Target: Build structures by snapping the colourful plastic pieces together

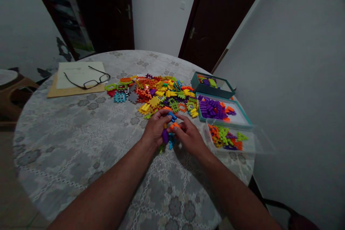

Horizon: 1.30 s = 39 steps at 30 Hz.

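Observation:
My left hand (156, 126) is closed around a small build of plastic building pieces. A blue piece (171, 116) shows at its top and a purple piece (165, 136) lower down. My right hand (188, 132) pinches an orange building piece (174, 126) against the side of this build. Light blue pieces (171, 141) and a green one show below my fingers; I cannot tell whether they are joined to the build. Just beyond my hands lies a heap of loose building pieces (153, 95) in many colours. My fingers hide part of what I hold.
On the right stand a dark green box (212, 90), a shallow teal-edged tray (242, 112) with purple and orange pieces, and a clear plastic container (250, 143) with mixed pieces. Black glasses (91, 84) rest on papers (64, 79) at the left. A patterned cloth (88, 133) covers the round table.

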### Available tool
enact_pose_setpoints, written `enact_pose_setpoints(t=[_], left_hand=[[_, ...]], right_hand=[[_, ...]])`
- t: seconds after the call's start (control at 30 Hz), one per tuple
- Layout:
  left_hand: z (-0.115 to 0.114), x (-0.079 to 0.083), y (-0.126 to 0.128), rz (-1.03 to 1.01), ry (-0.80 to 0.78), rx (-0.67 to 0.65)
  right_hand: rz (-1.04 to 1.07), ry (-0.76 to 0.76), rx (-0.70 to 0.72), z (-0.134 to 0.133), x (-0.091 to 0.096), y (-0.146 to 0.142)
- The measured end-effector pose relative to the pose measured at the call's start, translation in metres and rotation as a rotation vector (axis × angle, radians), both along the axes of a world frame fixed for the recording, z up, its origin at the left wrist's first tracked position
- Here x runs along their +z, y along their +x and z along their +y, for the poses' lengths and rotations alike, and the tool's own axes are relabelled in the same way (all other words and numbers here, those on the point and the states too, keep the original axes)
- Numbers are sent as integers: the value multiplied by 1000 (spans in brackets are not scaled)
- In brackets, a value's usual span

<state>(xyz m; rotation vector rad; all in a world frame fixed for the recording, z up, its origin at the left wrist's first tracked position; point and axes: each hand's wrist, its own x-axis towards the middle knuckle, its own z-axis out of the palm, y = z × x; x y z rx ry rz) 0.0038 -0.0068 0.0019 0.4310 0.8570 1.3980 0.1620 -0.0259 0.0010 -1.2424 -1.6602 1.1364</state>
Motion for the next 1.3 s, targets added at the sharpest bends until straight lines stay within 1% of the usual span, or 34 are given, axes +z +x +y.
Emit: enact_pose_setpoints(t=[0.07, 0.13, 0.3, 0.43, 0.5, 0.57, 0.67, 0.73, 0.8, 0.83, 0.87, 0.9, 0.97, 1.03, 1.1, 1.17, 1.3], left_hand=[[3, 0, -3, 5, -7, 37], [4, 1, -5, 6, -10, 44], [2, 5, -5, 14, -24, -3], [0, 4, -3, 7, -42, -46], [0, 3, -3, 16, -46, -62], [0, 1, -2, 26, -39, -83], [-1, 1, -1, 39, -17, -109], [-3, 2, -1, 49, -2, -117], [-4, 3, 0, 54, 10, -123], [-5, 4, 0, 53, 14, -127], [-5, 5, 1, 52, 16, -135], [-6, 5, 1, 54, 16, -144], [-7, 6, 1, 68, 20, -171], [-8, 5, 1, 84, 36, -195], [-8, 4, 2, 90, 65, -219], [-9, 4, 2, 91, 81, -243], [-12, 5, 4, 99, 52, -280]], right_hand=[[-25, -1, -8, 2, -2, 4], [-84, 26, -15, 4, 3, 10], [-212, 105, -72, 12, 23, 33], [-340, 183, -117, 26, 39, 62], [-445, 247, -193, 37, 46, 82], [-563, 321, -330, 48, 52, 102], [-680, 377, -501, 60, 54, 123], [-679, 406, -567, 60, 51, 125], [-616, 465, -602, 54, 47, 116], [-568, 495, -590, 49, 44, 108], [-519, 515, -547, 43, 42, 98], [-473, 522, -473, 37, 40, 86], [-407, 498, -265, 24, 37, 63], [-361, 445, -45, 13, 35, 43], [-330, 401, 119, 7, 33, 30], [-320, 391, 190, 3, 33, 24], [-317, 365, 173, 3, 33, 26]])
